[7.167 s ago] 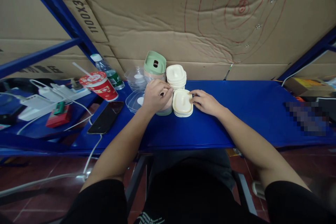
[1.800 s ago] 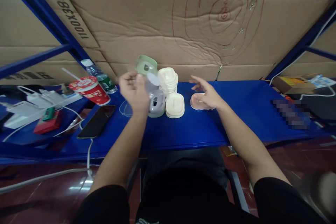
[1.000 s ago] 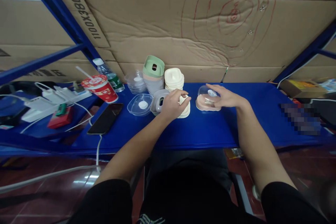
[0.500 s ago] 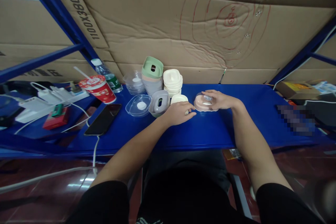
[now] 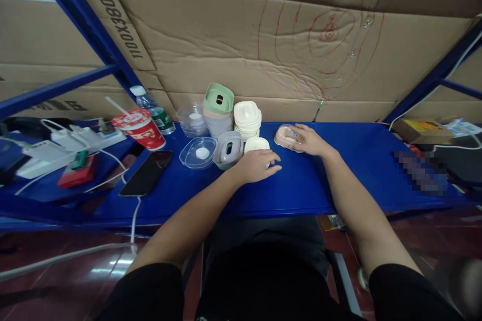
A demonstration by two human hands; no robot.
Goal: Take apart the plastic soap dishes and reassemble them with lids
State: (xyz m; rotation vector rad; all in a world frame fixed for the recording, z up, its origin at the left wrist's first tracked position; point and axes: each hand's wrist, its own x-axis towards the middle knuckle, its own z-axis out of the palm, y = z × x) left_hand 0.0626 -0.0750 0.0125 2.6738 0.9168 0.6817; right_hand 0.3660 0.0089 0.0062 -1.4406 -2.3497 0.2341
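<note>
Pink container (image 5: 283, 135) farther back, lengthwise left-right

Toward twelve o'clock, the cardboard wall (image 5: 211, 35) is matt and creased. The tabletop (image 5: 301, 190) looks smooth, softly glossy. The cream lid (image 5: 256, 143) at centre and green holder (image 5: 226, 103) at eleven seem smooth matt plastic; the domed cover (image 5: 285, 133) at three, clear shiny plastic. The phone (image 5: 146, 173) toward nine has a glossy, glass-like face.
</note>
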